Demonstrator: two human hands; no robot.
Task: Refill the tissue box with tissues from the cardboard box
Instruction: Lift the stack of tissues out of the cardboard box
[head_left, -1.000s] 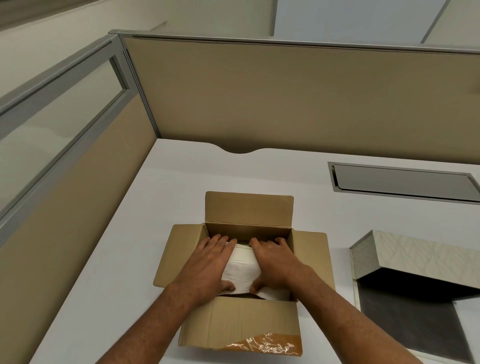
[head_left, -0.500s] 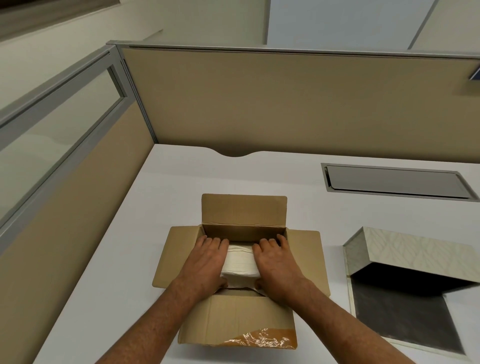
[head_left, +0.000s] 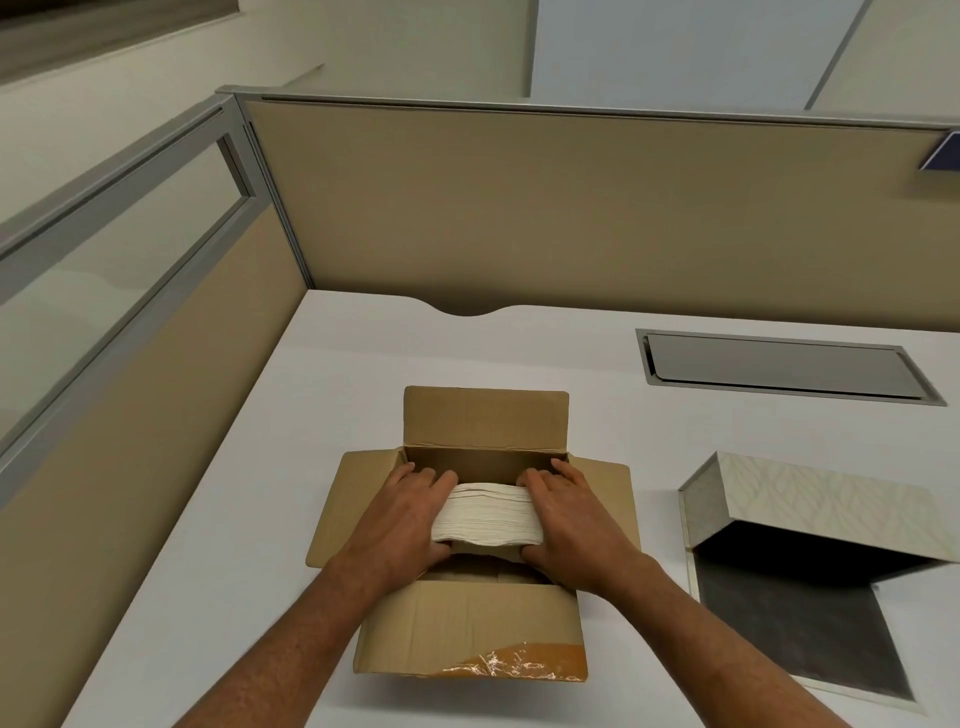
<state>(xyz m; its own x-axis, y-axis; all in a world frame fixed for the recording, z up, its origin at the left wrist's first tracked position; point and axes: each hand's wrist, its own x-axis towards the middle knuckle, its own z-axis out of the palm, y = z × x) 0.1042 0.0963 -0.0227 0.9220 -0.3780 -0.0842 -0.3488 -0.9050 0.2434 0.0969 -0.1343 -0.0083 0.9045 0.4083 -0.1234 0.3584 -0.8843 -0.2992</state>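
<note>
An open brown cardboard box (head_left: 470, 631) stands on the white desk in front of me, its flaps spread out. A white stack of tissues (head_left: 485, 514) sits raised at the box's opening. My left hand (head_left: 402, 519) clasps the stack's left end and my right hand (head_left: 569, 519) clasps its right end, thumbs under the near edge. The tissue box (head_left: 826, 506) lies to the right with its patterned lid propped open over a dark inside.
The white desk (head_left: 249, 519) is bounded by beige partition walls at the back and left. A grey metal cable hatch (head_left: 784, 364) is set into the desk at the back right. A curved notch cuts the desk's far edge.
Both hands have shifted from on top of the stack to its two ends, and the stack has come up higher in the box's opening.
</note>
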